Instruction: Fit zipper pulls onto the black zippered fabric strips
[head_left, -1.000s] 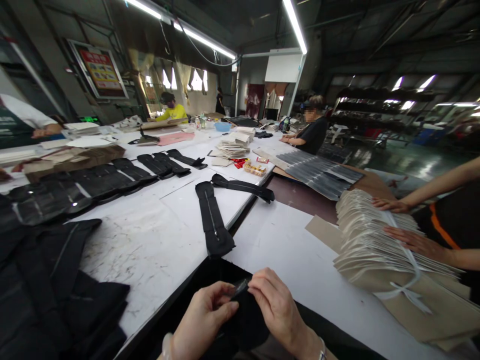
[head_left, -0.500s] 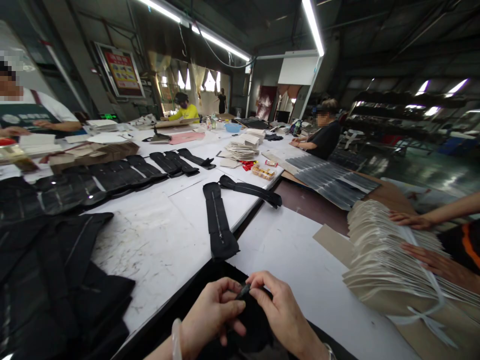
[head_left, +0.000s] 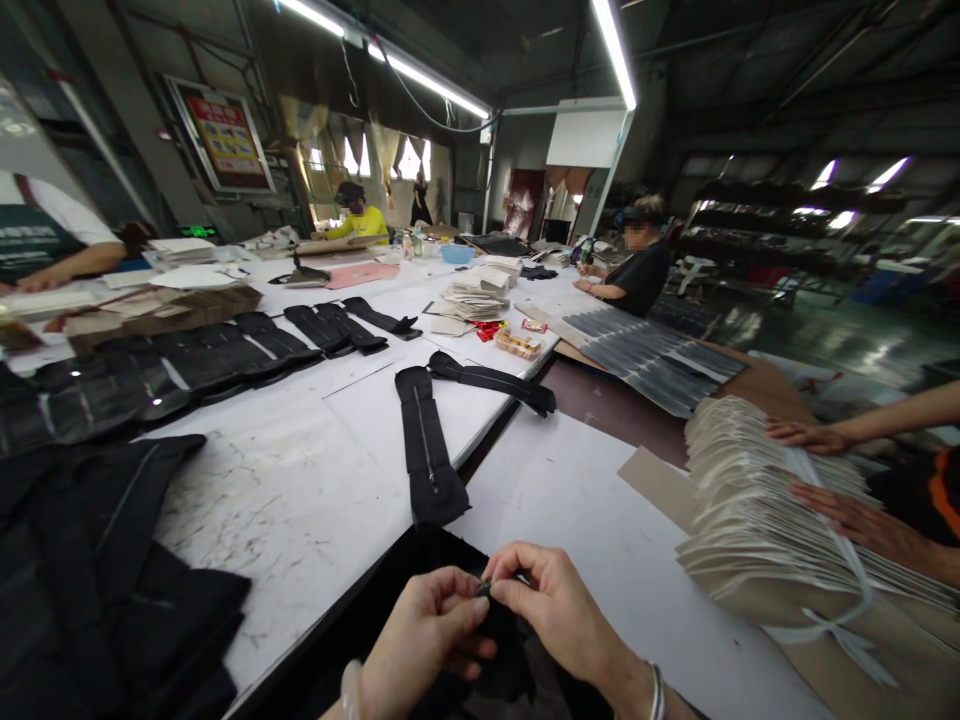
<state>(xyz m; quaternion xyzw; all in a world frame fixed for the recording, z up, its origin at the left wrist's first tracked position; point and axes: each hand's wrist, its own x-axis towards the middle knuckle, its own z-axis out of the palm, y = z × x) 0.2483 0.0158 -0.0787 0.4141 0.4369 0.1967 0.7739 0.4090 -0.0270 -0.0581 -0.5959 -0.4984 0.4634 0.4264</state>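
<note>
My left hand (head_left: 435, 630) and my right hand (head_left: 551, 610) meet low in the middle of the view, fingertips pinched together. Between them is a small dark piece (head_left: 484, 588), mostly covered by the fingers; it looks like the edge of black fabric. More black fabric (head_left: 506, 665) hangs under both hands at the table's edge. Just beyond them, a black strip with a zipper (head_left: 431, 450) lies on the white table. A second black zipper strip (head_left: 495, 380) curves away to its right.
At left lie a pile of black zippered pieces (head_left: 97, 570) and a row of black strips (head_left: 172, 370). To the right, another person's hands (head_left: 840, 500) rest on a tied bundle of beige sheets (head_left: 757, 500). Paper stacks (head_left: 472, 300) and a yellow-filled plastic box (head_left: 517, 344) stand farther back.
My view has shifted slightly, so the scene sits a little farther left. My fingertips have drawn closer together around the dark piece. The person at far left has moved an arm lower.
</note>
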